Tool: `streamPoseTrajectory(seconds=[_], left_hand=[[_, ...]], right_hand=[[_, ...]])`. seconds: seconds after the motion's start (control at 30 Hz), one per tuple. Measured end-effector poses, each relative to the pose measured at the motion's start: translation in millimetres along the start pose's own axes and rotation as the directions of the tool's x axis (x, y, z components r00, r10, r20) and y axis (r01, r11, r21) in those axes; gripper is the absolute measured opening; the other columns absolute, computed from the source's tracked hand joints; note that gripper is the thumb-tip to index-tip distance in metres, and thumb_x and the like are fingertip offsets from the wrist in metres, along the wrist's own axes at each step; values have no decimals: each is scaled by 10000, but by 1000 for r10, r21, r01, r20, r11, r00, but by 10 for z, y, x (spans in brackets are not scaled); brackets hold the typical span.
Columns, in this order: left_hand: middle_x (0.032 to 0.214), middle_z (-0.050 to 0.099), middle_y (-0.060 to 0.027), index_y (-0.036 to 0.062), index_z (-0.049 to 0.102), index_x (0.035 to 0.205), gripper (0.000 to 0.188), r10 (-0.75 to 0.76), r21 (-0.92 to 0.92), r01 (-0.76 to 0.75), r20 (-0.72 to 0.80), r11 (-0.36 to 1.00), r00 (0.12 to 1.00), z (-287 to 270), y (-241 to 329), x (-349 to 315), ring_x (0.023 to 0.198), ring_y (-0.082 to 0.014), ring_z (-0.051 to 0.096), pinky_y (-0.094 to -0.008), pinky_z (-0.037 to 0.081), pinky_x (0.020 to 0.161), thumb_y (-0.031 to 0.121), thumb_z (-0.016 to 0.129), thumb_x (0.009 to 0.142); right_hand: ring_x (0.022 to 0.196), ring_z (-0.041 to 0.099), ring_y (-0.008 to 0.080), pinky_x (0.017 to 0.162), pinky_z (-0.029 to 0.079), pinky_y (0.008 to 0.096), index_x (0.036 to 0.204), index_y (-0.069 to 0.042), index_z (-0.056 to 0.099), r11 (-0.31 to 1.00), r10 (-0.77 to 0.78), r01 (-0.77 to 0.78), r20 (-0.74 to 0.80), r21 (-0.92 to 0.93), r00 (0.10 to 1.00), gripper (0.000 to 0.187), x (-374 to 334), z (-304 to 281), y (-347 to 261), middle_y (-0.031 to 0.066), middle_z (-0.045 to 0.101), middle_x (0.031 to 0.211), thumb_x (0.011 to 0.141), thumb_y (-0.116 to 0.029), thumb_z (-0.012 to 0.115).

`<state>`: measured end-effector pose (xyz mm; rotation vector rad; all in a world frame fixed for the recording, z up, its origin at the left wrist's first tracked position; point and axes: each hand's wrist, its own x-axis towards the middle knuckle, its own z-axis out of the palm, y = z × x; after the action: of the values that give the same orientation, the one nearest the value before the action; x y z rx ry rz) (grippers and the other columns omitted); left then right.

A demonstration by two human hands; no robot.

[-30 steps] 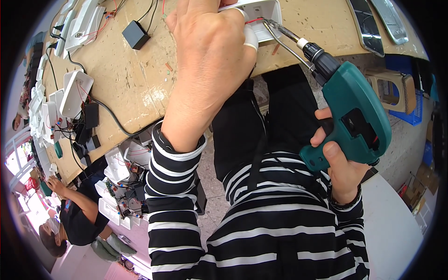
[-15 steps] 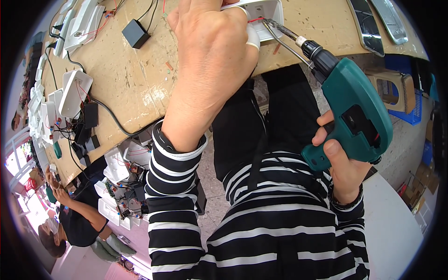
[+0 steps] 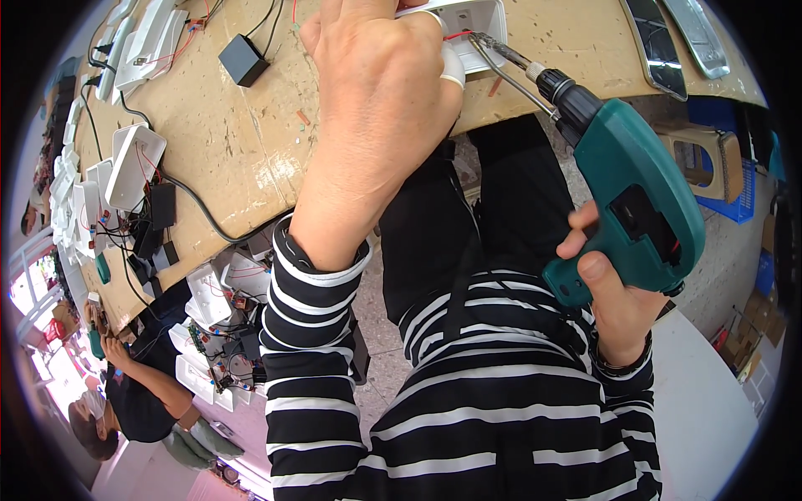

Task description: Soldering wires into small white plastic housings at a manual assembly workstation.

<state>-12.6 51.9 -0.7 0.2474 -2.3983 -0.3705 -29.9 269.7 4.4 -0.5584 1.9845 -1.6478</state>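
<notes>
The green tool (image 3: 639,188) is held by the right hand (image 3: 616,296), slanted up-left to the top-middle red wire (image 3: 458,35); left hand (image 3: 388,79) nearer, its grip hidden.

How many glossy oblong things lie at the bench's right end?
2: a dark oblong and, to its right, a silvery oblong. More may be hidden beyond the picture's rim.
</notes>
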Motion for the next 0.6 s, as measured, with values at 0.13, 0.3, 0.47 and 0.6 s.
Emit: streamPoseTrajectory(seconds=[0.13,0.3,0.47,0.6], left_hand=[[789,485,-136,-54,540,662,86,4,11,-4,4,1000,1000,-2,-3,5,754,-288,477,-358,370,675,-11,600,618],[791,483,-135,-53,537,660,84,-34,-22,34,13,999,999,-9,17,5,758,-288,475,-355,369,680,-9,597,620],[794,482,-135,-54,538,661,83,-16,4,16,13,1000,1000,-3,8,1,761,-288,474,-355,368,682,-7,593,620],[793,483,-135,-56,536,656,84,-13,9,12,12,1000,1000,-2,5,-4,759,-289,474,-357,367,681,-5,590,618]], right_hand=[[692,576,172,629,474,270,1174,51,406,999,-12,13,-22,33,1000,536,6,6,-7,158,558,928,757,-181,652],[698,578,169,626,476,267,1190,47,394,1000,-1,2,-21,29,1000,564,-2,3,-1,171,559,950,753,-194,658],[694,581,159,598,483,252,1192,44,395,998,-36,39,-55,55,998,588,1,35,-3,182,559,977,747,-225,669],[696,584,157,595,484,249,1199,43,391,998,-34,36,-34,58,999,595,-13,5,15,188,558,990,750,-231,667]])
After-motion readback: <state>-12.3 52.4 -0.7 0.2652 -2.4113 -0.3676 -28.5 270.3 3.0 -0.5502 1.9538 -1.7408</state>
